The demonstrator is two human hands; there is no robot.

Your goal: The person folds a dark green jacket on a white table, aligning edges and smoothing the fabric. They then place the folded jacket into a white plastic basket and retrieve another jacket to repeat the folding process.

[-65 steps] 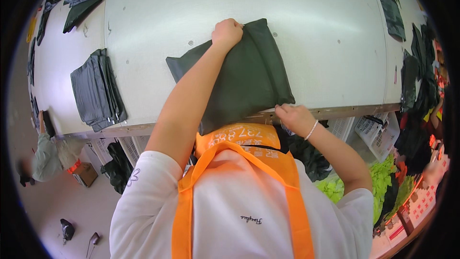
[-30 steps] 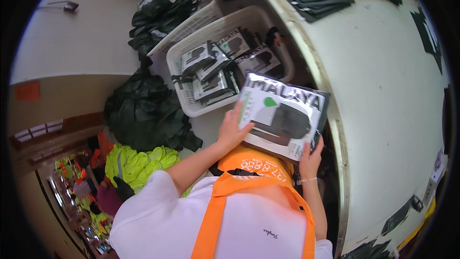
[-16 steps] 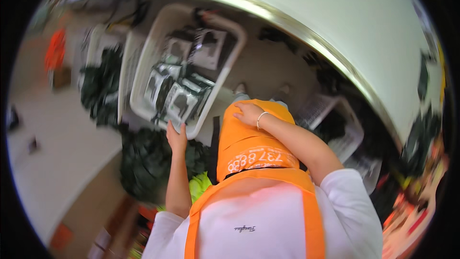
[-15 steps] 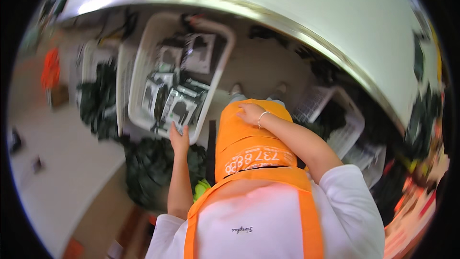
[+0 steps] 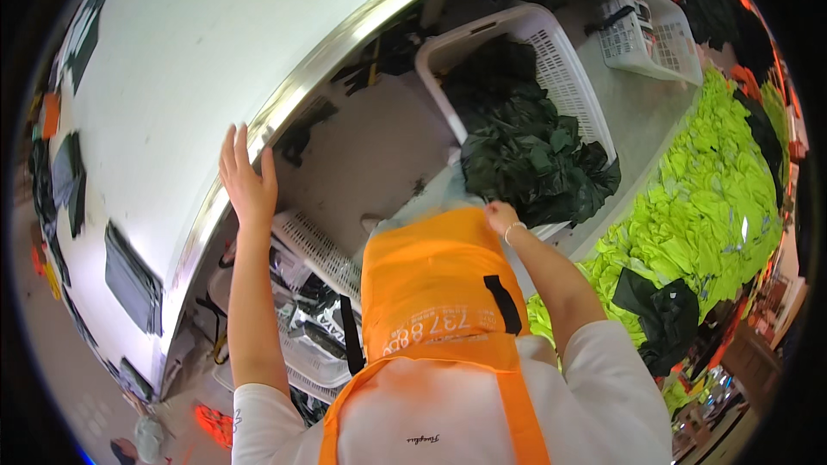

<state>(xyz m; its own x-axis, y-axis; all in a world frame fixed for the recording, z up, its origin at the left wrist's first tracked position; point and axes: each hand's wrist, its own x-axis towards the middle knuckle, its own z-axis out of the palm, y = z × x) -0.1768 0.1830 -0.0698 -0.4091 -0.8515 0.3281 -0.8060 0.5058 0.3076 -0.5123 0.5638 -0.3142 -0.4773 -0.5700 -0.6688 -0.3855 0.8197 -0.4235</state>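
My left hand [image 5: 249, 179] is open, its fingers spread against the metal-trimmed edge of a white table [image 5: 284, 26]. My right hand [image 5: 500, 217] is curled closed beside the right side of my orange apron [image 5: 435, 267]; whatever is inside it, if anything, is hidden. Just beyond that hand, a heap of crumpled, shiny dark green fabric [image 5: 543, 155] fills a white plastic basket [image 5: 573, 77] and spills over its near rim.
Bright yellow-green garments [image 5: 689, 198] form a big pile at right. A smaller white basket [image 5: 650, 34] stands far right. Under the table edge, another white basket [image 5: 319, 250] is near packaged items [image 5: 323, 319]. Folded dark cloth [image 5: 133, 280] lies on the table.
I have turned right, so the dark green heap is now before me. My left hand has left the basket of packages for the table edge; my right hand has moved off the apron's front.
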